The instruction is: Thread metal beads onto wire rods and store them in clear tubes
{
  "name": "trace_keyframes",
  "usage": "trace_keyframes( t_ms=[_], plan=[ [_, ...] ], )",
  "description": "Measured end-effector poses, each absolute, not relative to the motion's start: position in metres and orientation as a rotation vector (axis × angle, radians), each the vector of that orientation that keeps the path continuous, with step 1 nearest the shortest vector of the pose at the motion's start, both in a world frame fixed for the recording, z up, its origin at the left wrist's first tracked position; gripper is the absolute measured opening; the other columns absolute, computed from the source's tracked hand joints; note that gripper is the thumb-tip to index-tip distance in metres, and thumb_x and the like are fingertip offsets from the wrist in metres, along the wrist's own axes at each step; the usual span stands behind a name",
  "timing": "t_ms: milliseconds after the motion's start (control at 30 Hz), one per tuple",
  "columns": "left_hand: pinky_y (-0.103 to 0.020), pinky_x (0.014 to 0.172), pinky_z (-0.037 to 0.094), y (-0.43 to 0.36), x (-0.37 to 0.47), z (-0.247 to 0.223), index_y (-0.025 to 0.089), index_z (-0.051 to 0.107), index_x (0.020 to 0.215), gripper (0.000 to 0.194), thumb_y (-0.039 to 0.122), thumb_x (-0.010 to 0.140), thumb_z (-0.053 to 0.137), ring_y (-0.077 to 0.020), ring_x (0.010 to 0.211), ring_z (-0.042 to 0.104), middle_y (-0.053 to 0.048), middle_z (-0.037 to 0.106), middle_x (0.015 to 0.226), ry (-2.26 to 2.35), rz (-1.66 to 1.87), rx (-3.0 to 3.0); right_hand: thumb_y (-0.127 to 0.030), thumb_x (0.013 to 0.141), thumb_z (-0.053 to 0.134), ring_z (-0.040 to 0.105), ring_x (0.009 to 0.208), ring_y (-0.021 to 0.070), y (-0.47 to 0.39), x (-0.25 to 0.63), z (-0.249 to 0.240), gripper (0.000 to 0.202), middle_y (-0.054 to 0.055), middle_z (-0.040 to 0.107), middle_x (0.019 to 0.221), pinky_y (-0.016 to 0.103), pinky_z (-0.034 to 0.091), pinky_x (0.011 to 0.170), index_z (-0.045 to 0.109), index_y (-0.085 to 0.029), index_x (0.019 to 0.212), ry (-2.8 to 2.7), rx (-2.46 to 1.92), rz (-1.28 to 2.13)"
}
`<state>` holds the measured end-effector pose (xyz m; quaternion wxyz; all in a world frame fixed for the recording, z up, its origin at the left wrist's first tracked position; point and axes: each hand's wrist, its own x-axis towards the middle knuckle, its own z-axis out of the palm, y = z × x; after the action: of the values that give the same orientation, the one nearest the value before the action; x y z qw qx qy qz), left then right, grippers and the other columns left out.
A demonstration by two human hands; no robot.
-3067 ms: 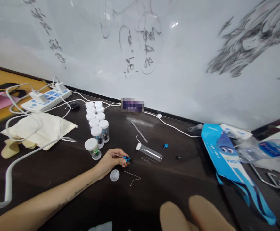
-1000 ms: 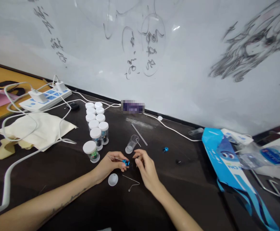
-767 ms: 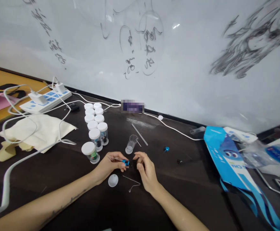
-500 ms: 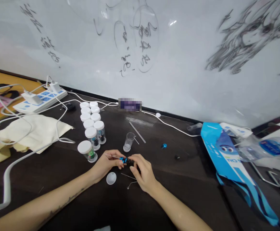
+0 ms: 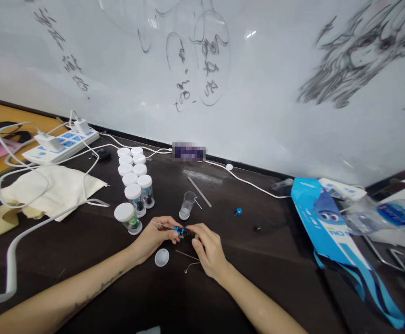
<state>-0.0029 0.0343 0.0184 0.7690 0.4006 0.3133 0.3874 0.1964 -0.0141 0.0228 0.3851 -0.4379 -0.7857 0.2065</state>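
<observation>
My left hand [image 5: 155, 239] pinches a small blue part [image 5: 179, 229], and a thin pale rod [image 5: 164, 225] runs back from it over the fingers. A small black part [image 5: 187, 231] joins the blue one on its right, and the closed fingers of my right hand [image 5: 209, 248] grip it. Much of both parts is hidden by my fingers. Below my hands lie a white round lid [image 5: 161, 257] and a thin metal rod with a bent wire [image 5: 191, 266]. Just beyond my hands stands an uncapped clear jar [image 5: 187, 206].
Several white-lidded clear jars [image 5: 135, 192] stand in two rows at left. Beyond them are a cream cloth [image 5: 49, 185] and a power strip [image 5: 65, 144] with cables. A loose blue part [image 5: 237, 211], a black piece [image 5: 256, 228] and a blue bag [image 5: 313, 218] lie to the right.
Both hands hold the same blue and black parts in nearly the same place. My right fingers have shifted slightly around the black part. The whole view has moved a little.
</observation>
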Motion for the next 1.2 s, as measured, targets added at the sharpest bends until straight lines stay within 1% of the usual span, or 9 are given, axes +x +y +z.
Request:
trace_keyframes(
  t_ms=[100, 200, 333, 433, 500, 633, 767, 900, 1200],
  plan=[
    [-0.019, 0.059, 0.049, 0.0346, -0.0027, 0.0177, 0.011, 0.073, 0.081, 0.021, 0.019, 0.065, 0.084, -0.0118, 0.062, 0.064, -0.005, 0.074, 0.072, 0.676, 0.840, 0.870, -0.036, 0.102, 0.033, 0.058, 0.068, 0.0179, -0.0143, 0.1963, 0.0223, 0.034, 0.007, 0.063, 0.094, 0.033, 0.049, 0.070, 0.054, -0.020, 0.124, -1.998, -1.120, 0.518],
    [-0.019, 0.059, 0.049, 0.0349, -0.0026, 0.0174, 0.011, 0.073, 0.080, 0.020, 0.019, 0.065, 0.084, -0.0114, 0.062, 0.064, -0.004, 0.074, 0.072, 0.674, 0.841, 0.870, -0.036, 0.102, 0.033, 0.060, 0.072, 0.0188, -0.0144, 0.1964, 0.0223, 0.033, 0.007, 0.064, 0.094, 0.033, 0.049, 0.071, 0.056, -0.021, 0.121, -2.001, -1.118, 0.511],
    [-0.019, 0.059, 0.049, 0.0347, -0.0027, 0.0172, 0.012, 0.073, 0.081, 0.020, 0.019, 0.066, 0.083, -0.0112, 0.062, 0.064, -0.004, 0.074, 0.071, 0.671, 0.842, 0.872, -0.036, 0.102, 0.032, 0.061, 0.071, 0.0186, -0.0140, 0.1968, 0.0223, 0.035, 0.007, 0.065, 0.091, 0.033, 0.050, 0.071, 0.054, -0.020, 0.124, -1.999, -1.127, 0.495],
    [-0.019, 0.059, 0.049, 0.0343, -0.0029, 0.0173, 0.012, 0.073, 0.081, 0.020, 0.020, 0.066, 0.083, -0.0113, 0.062, 0.064, -0.004, 0.074, 0.071, 0.670, 0.845, 0.871, -0.037, 0.102, 0.032, 0.063, 0.077, 0.0201, -0.0138, 0.1972, 0.0222, 0.035, 0.008, 0.065, 0.092, 0.033, 0.051, 0.073, 0.056, -0.020, 0.122, -2.012, -1.115, 0.487],
    [-0.020, 0.059, 0.049, 0.0343, -0.0028, 0.0175, 0.012, 0.073, 0.081, 0.020, 0.021, 0.066, 0.084, -0.0116, 0.062, 0.063, -0.004, 0.074, 0.072, 0.671, 0.847, 0.872, -0.036, 0.103, 0.032, 0.063, 0.078, 0.0204, -0.0138, 0.1973, 0.0222, 0.035, 0.008, 0.066, 0.091, 0.033, 0.051, 0.073, 0.055, -0.020, 0.123, -2.012, -1.113, 0.480],
    [-0.021, 0.059, 0.049, 0.0350, -0.0025, 0.0164, 0.011, 0.073, 0.081, 0.022, 0.021, 0.065, 0.084, -0.0125, 0.062, 0.063, -0.005, 0.073, 0.072, 0.677, 0.851, 0.874, -0.034, 0.103, 0.032, 0.064, 0.084, 0.0210, -0.0142, 0.1974, 0.0222, 0.034, 0.008, 0.066, 0.095, 0.034, 0.051, 0.076, 0.056, -0.022, 0.124, -2.021, -1.100, 0.473],
    [-0.021, 0.059, 0.049, 0.0353, -0.0027, 0.0138, 0.011, 0.072, 0.081, 0.023, 0.021, 0.065, 0.085, -0.0126, 0.062, 0.063, -0.006, 0.073, 0.073, 0.685, 0.853, 0.873, -0.035, 0.103, 0.030, 0.064, 0.080, 0.0208, -0.0145, 0.1976, 0.0227, 0.036, 0.008, 0.066, 0.092, 0.033, 0.051, 0.074, 0.054, -0.021, 0.127, -2.018, -1.115, 0.468],
    [-0.021, 0.060, 0.049, 0.0350, -0.0031, 0.0129, 0.011, 0.072, 0.082, 0.022, 0.021, 0.066, 0.084, -0.0125, 0.063, 0.064, -0.006, 0.074, 0.073, 0.683, 0.848, 0.875, -0.036, 0.103, 0.030, 0.064, 0.081, 0.0209, -0.0146, 0.1979, 0.0230, 0.036, 0.008, 0.066, 0.093, 0.033, 0.052, 0.074, 0.056, -0.021, 0.125, -2.022, -1.115, 0.469],
    [-0.020, 0.059, 0.049, 0.0351, -0.0024, 0.0159, 0.012, 0.073, 0.081, 0.021, 0.020, 0.066, 0.084, -0.0121, 0.062, 0.064, -0.005, 0.073, 0.072, 0.684, 0.847, 0.873, -0.035, 0.103, 0.031, 0.065, 0.076, 0.0198, -0.0145, 0.1982, 0.0219, 0.036, 0.007, 0.068, 0.089, 0.033, 0.052, 0.073, 0.054, -0.021, 0.126, -2.013, -1.124, 0.464]
  ],
)
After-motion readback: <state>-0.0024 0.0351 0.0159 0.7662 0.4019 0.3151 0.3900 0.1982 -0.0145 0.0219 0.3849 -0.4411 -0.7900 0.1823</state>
